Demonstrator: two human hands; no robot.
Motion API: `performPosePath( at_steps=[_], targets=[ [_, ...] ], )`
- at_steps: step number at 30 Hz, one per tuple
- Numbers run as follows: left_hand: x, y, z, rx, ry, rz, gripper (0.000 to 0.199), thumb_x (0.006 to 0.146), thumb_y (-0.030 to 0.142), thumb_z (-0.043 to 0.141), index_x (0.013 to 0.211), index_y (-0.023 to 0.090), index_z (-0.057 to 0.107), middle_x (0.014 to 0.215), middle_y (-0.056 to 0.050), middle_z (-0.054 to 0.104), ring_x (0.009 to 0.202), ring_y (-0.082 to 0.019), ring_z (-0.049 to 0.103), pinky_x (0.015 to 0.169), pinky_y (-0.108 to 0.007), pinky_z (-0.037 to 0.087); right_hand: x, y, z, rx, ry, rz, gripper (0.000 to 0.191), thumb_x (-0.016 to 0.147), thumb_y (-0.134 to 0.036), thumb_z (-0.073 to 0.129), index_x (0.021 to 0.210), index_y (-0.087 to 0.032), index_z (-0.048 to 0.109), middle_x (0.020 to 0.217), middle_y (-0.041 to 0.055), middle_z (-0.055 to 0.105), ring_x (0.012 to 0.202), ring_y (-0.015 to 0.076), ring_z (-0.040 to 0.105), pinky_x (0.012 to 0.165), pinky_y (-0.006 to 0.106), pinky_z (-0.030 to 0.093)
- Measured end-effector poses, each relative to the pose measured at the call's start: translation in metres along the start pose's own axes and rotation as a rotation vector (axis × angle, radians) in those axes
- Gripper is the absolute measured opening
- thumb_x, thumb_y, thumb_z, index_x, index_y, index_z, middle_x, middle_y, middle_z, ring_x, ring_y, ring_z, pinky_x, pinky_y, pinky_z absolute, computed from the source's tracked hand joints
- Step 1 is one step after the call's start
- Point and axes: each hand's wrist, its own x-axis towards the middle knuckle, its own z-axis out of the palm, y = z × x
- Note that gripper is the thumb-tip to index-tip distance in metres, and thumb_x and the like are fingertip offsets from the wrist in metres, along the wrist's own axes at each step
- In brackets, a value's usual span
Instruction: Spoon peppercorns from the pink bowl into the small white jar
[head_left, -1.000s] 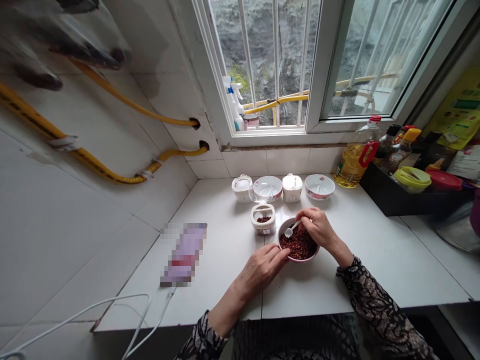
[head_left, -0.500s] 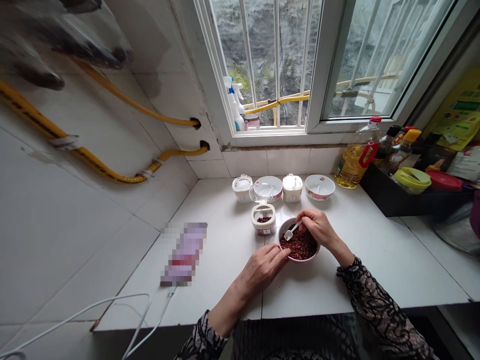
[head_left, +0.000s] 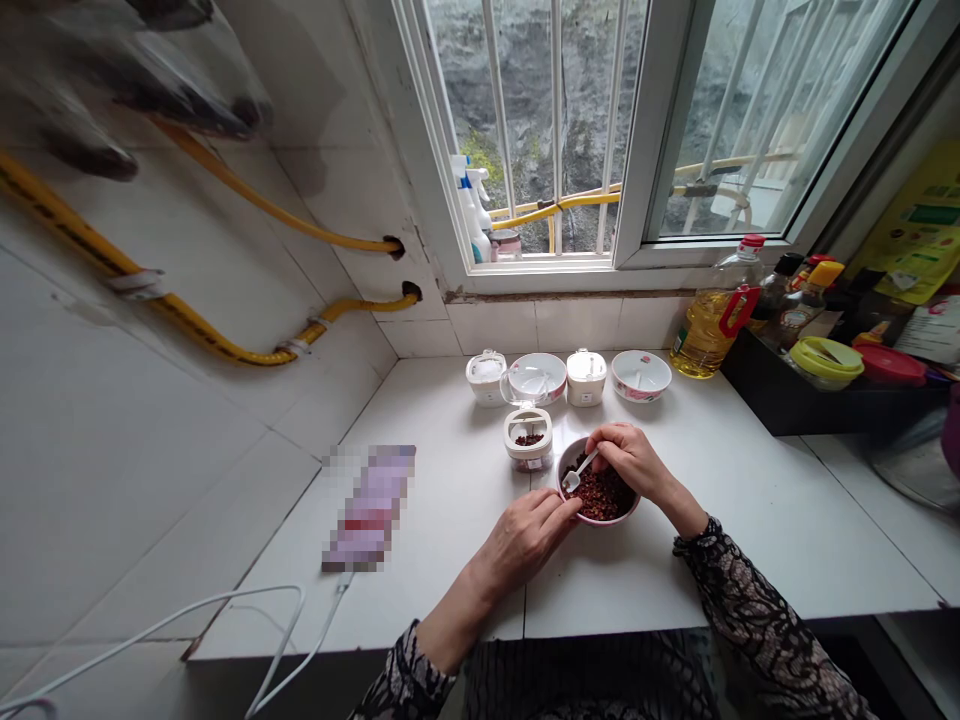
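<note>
My right hand [head_left: 628,462] pinches the handle of a small white spoon [head_left: 573,481], its scoop end down among the dark red dried spice bits [head_left: 604,495], which look like Sichuan peppercorns. They fill much of a bowl [head_left: 598,522] with a pinkish rim. At its near left side, my left hand [head_left: 525,540] grips the bowl's edge between thumb and fingers, the thumb by the rim. Just beyond the bowl, to the left, a small seasoning jar [head_left: 528,462] stands with its clear lid raised, and some of the same spice shows inside.
Behind stand two white lidded jars [head_left: 487,385] [head_left: 586,385] and two floral bowls [head_left: 537,395] [head_left: 642,388]. An oil bottle [head_left: 705,335] and a black rack [head_left: 776,395] of condiments are at the right. A blurred purple phone-like object [head_left: 369,508] with a white cable [head_left: 319,640] lies left.
The spoon has shifted slightly left and lower in the bowl, and my right hand has moved a little left with it. My left hand keeps its hold on the rim.
</note>
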Motion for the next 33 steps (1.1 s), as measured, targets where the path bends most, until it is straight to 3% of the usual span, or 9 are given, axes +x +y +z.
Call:
performPosePath(
  at_steps=[3,8,12,21,29,33],
  targets=[
    [-0.001,0.0,0.001,0.003,-0.001,-0.001,0.018,0.103,0.018,0.041,0.113,0.011,0.054,0.078,-0.005,0.062,0.069,-0.017,0.057,0.063,-0.029,0.049,-0.001,-0.001,0.0,-0.022,-0.02,-0.012,0.022,0.074,-0.012,0.044,0.066,-0.02,0.063,0.05,-0.0035,0.064,0.05,0.0134,0.06,0.075,0.03,0.052],
    [-0.002,-0.001,0.001,0.002,-0.005,-0.001,0.019,0.103,0.018,0.04,0.114,0.012,0.054,0.079,-0.005,0.062,0.07,-0.017,0.058,0.063,-0.029,0.05,-0.001,-0.002,0.0,0.106,-0.066,0.097,0.021,0.071,-0.015,0.044,0.067,-0.019,0.064,0.052,-0.002,0.064,0.051,0.0142,0.059,0.058,0.025,0.049],
    [-0.001,-0.001,0.001,-0.003,-0.005,-0.002,0.018,0.103,0.018,0.041,0.113,0.012,0.054,0.079,-0.005,0.062,0.071,-0.018,0.058,0.063,-0.029,0.05,0.0,-0.003,-0.001,0.236,-0.076,0.205,0.02,0.068,-0.017,0.045,0.066,-0.019,0.065,0.051,-0.002,0.064,0.049,0.0135,0.058,0.054,0.024,0.047],
    [-0.002,-0.001,0.001,-0.015,0.003,-0.003,0.017,0.102,0.018,0.043,0.113,0.012,0.054,0.079,-0.006,0.063,0.071,-0.017,0.059,0.064,-0.03,0.052,0.004,0.0,-0.007,0.358,0.044,0.291,0.018,0.065,-0.023,0.048,0.064,-0.018,0.065,0.046,-0.0011,0.063,0.045,0.0135,0.057,0.052,0.024,0.047],
    [-0.003,-0.002,0.003,-0.012,0.01,-0.001,0.017,0.102,0.019,0.043,0.114,0.012,0.054,0.08,-0.006,0.064,0.071,-0.017,0.06,0.064,-0.03,0.051,0.01,-0.003,-0.008,0.405,0.164,0.226,0.015,0.071,-0.026,0.052,0.073,-0.017,0.065,0.056,0.0019,0.068,0.054,0.0143,0.06,0.061,0.028,0.051],
    [-0.003,-0.002,0.004,0.011,0.006,0.0,0.018,0.102,0.017,0.042,0.114,0.012,0.054,0.079,-0.005,0.063,0.071,-0.017,0.06,0.063,-0.03,0.051,0.011,-0.013,0.007,0.323,0.211,0.048,0.019,0.087,-0.03,0.048,0.089,-0.018,0.063,0.075,0.0048,0.073,0.07,0.0174,0.068,0.07,0.032,0.054]
  ],
)
